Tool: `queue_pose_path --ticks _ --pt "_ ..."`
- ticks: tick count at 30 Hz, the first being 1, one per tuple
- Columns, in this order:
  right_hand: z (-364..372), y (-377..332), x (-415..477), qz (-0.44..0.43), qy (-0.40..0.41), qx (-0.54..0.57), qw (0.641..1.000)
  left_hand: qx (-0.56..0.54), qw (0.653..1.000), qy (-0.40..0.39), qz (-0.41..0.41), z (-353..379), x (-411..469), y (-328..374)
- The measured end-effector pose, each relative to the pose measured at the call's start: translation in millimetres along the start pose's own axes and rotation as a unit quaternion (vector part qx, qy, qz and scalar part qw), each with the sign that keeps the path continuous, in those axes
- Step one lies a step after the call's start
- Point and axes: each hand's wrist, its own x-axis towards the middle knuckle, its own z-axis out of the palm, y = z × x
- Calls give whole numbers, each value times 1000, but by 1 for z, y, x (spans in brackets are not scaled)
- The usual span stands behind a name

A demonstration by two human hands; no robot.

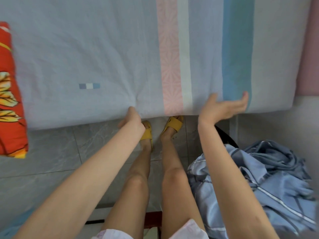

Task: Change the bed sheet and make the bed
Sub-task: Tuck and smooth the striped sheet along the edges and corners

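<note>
Since the striped sheet is thin, light cotton-like cloth, it is judged to be limp and easily wrinkled, with no stiffness of its own and little weight to resist a pull. It is spread flat over the bed, filling the frame from 9 o'clock through 12 to 2 o'clock, with its near edge running across the middle.

The left hand is closed on that edge just left of centre. The cloth is pinched there, and fine creases are seen fanning out from the grip towards 11 o'clock. The right hand is held open at about 2 o'clock from the left one, fingers extended along the edge by the teal stripe and blurred. Whether the cloth is actually touched by it cannot be told.

Hold is best taken at the hem, with a good fold gathered in, since a shallow pinch is likely to slip. Tension is best spread between two well-separated points, so that creases are drawn out, not dragged sideways.

A crumpled blue sheet is heaped at 4 o'clock, and a red floral pillow is lying at 9 o'clock.
</note>
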Motion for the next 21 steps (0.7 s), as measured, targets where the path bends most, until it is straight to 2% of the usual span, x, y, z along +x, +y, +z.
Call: queue_pose_path --ticks 1,2,3,4,5,6,7,9,11,14,15,17,18,19,20,21 --pt "2 -10 -5 -146 -58 -10 988 9 999 18 37 2 -14 4" --pt "8 -16 -6 -255 -144 -15 956 42 994 35 99 7 -23 6" --pt "16 -20 -4 -348 -243 -36 905 80 982 42 168 13 -31 9" --pt "25 -23 0 -427 -328 -83 838 113 964 33 238 18 -42 14" --pt "35 -21 10 -495 -376 -146 770 156 938 15 309 25 -55 20" --pt "45 -17 22 -529 -394 -205 723 214 900 -6 379 30 -61 28" --pt "48 -11 41 -513 -405 -258 711 281 854 -34 437 37 -67 33" --pt "39 9 94 -402 -384 -340 758 402 762 -91 499 59 -69 44" --pt "10 34 149 -310 -323 -404 798 476 695 -118 526 85 -70 56" --pt "-22 51 194 -268 -301 -439 803 543 608 -132 564 134 -68 76" --pt "-24 51 199 -226 -293 -433 822 561 584 -133 572 150 -69 82" --pt "-15 35 210 -69 -206 -379 900 589 549 -124 579 190 -78 94" --pt "-9 25 210 -23 -164 -347 923 608 530 -115 581 203 -81 98" --pt "-2 10 212 -53 -149 -322 933 629 489 -102 596 219 -87 104" --pt "5 -1 213 -149 -163 -300 928 652 434 -92 615 232 -91 109" --pt "18 -13 221 -258 -187 -288 903 671 376 -86 633 251 -99 116"
